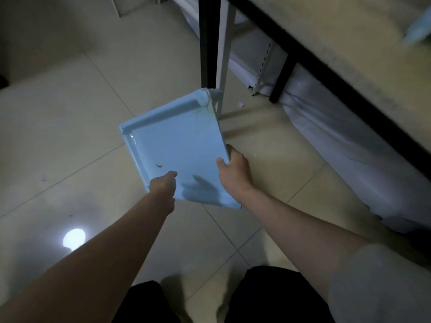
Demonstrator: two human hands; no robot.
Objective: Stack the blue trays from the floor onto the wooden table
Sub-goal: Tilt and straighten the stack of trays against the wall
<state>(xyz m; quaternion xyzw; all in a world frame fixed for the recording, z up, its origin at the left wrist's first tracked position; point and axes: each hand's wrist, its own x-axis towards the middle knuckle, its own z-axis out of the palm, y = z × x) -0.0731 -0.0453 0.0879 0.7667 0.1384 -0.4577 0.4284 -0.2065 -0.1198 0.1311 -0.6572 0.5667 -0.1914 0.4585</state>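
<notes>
Pale blue rectangular plastic tray (172, 148), held tilted above the tiled floor (70, 113), beside the black-framed wooden table (326, 31). Left hand (163, 184) grasps its near-left corner; right hand (234, 170) grasps its right rim. A small reddish speck (159, 165) lies inside.

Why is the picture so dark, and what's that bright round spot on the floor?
Head view: the room is dim, so the corners go dark; the bright spot looks like a lamp's glare on the shiny floor; the blue tray shows a hand's shadow; the table at top right is blurred.
</notes>
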